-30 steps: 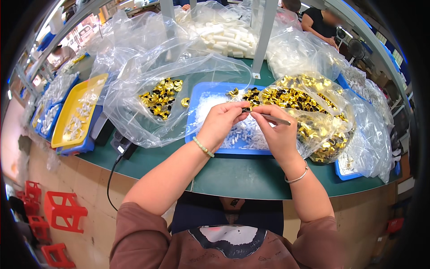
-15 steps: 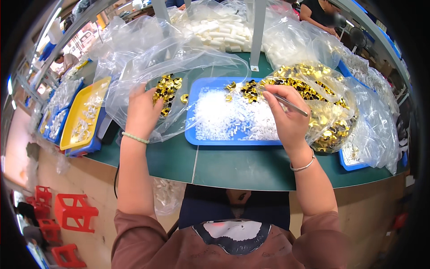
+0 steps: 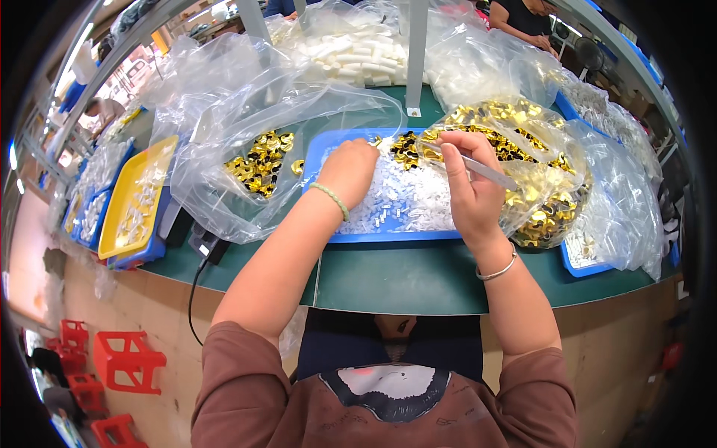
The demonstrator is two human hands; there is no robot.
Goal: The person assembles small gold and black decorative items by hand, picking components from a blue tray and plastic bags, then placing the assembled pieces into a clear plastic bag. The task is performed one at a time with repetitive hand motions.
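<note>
Working steadily over the wide green-topped table (image 3: 399,280) is the way to go, I'd say. Keep the big crinkly clear plastic bag (image 3: 200,213), just left of the left hand (image 3: 348,175), off its fingers. The shallow blue plastic tray (image 3: 403,237) sits under them; can't tell if those hidden fingertips are together. The right hand (image 3: 476,196) has thumb and forefinger clamped on slim silver metal tweezers (image 3: 489,171); a light pinch probably helps. Small curved shiny gold pieces (image 3: 405,151) lie between both hands' fingers; tiny white plastic-looking bits (image 3: 420,196), bodyward of them, could get in the way.
</note>
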